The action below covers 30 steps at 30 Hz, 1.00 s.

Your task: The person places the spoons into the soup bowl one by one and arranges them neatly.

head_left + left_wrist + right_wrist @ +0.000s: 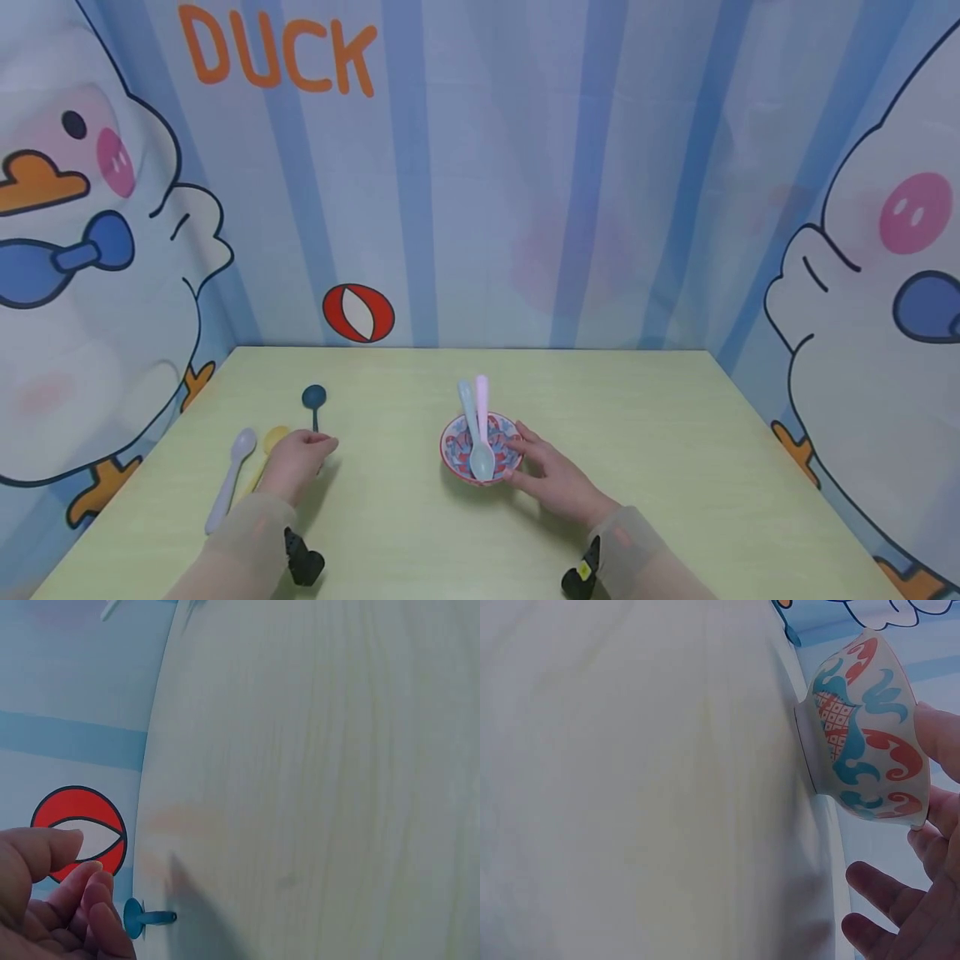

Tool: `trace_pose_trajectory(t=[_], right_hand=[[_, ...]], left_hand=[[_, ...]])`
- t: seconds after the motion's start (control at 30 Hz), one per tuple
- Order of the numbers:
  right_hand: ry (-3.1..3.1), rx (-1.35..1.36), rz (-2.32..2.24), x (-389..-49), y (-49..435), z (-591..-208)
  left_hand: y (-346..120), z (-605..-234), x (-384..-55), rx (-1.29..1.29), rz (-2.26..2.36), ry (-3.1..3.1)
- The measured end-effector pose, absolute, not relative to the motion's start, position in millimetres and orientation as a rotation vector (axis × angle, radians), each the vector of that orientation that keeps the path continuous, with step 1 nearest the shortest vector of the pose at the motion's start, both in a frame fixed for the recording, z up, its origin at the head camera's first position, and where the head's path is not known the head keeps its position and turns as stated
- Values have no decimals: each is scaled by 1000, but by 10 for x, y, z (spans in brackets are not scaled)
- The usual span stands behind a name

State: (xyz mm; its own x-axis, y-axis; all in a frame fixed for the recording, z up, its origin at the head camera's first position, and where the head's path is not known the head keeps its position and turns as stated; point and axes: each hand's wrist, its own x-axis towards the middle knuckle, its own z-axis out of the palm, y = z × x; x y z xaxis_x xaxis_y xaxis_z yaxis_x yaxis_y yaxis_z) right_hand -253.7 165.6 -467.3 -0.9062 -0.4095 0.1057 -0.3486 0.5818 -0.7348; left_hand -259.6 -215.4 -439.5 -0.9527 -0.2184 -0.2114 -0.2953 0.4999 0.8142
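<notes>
A patterned bowl (452, 467) stands on the table, holding a light blue spoon (482, 461) and a pink spoon (483, 396) with their handles over its far rim. My right hand (558, 483) grips the bowl's right rim between thumb and fingers; the right wrist view shows the bowl (870, 742) from the side, other fingers spread. On the left, my left hand (298, 462) hovers near a dark blue spoon (314, 397), fingers loosely bent. In the left wrist view that spoon (135, 918) lies beyond the fingertips, and a gap separates thumb and forefinger.
Left of my left hand lie a lilac spoon (231, 479) and a yellow spoon (274, 438), the latter partly covered by the hand. The pale wooden table (615, 408) ends at a blue striped curtain (495, 167) with duck drawings.
</notes>
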Motion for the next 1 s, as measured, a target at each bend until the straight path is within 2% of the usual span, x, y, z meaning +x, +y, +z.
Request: trace_pose_trajectory(t=[0.27, 0.53, 1.0], right_hand=[[2724, -647, -1233, -2538, 1656, -4672], [2725, -630, -1232, -2546, 1650, -4676], [2723, -642, -1252, -2542, 1654, -4700]], left_hand=[[-2196, -4430, -2583, -506, 1335, 2633], [-2200, -4547, -2611, -447, 1177, 2708], [-2215, -4551, -2578, -503, 1166, 2723]])
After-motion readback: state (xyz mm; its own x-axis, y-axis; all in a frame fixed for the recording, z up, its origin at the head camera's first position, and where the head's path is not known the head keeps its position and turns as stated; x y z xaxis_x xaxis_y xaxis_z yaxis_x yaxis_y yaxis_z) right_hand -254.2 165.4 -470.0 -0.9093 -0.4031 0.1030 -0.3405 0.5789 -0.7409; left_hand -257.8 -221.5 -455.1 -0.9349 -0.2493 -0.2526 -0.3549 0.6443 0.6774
